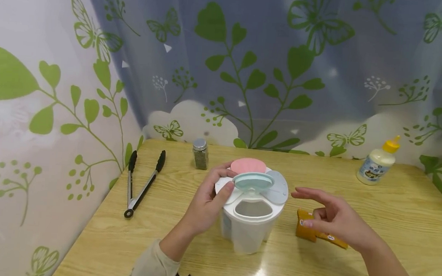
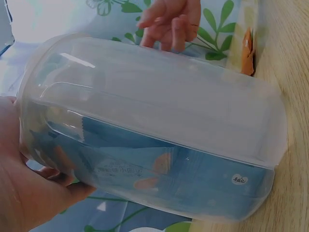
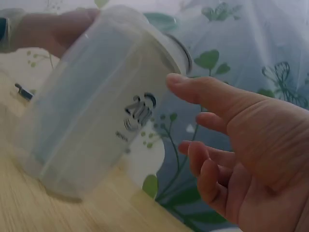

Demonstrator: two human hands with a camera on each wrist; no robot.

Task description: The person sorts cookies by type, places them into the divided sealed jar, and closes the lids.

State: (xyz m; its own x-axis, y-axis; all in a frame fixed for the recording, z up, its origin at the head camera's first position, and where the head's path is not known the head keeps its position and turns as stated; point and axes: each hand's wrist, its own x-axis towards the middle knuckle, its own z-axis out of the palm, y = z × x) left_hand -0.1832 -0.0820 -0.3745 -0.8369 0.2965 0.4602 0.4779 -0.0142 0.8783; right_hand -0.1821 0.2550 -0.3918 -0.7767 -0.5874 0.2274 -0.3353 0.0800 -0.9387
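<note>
A translucent storage container (image 1: 248, 236) with several compartments stands on the table. Pink, grey and mint-green flaps top its white lid; the mint flap (image 1: 254, 181) is raised, exposing an opening at the front. My left hand (image 1: 208, 200) grips the lid's left edge, thumb on top and fingers reaching behind. Blue snack packets (image 2: 130, 164) fill one compartment in the left wrist view. To the right of the container, my right hand (image 1: 335, 219) hovers with loosely bent fingers and holds nothing. Beneath it lie orange packets (image 1: 305, 231), partly hidden by the hand.
Black-tipped metal tongs (image 1: 140, 194) lie spread at the left of the wooden table (image 1: 104, 249). A small spice jar (image 1: 200, 154) stands at the back, and a yellow-capped bottle (image 1: 377, 163) at the back right. A patterned curtain (image 1: 268, 111) hangs behind the table.
</note>
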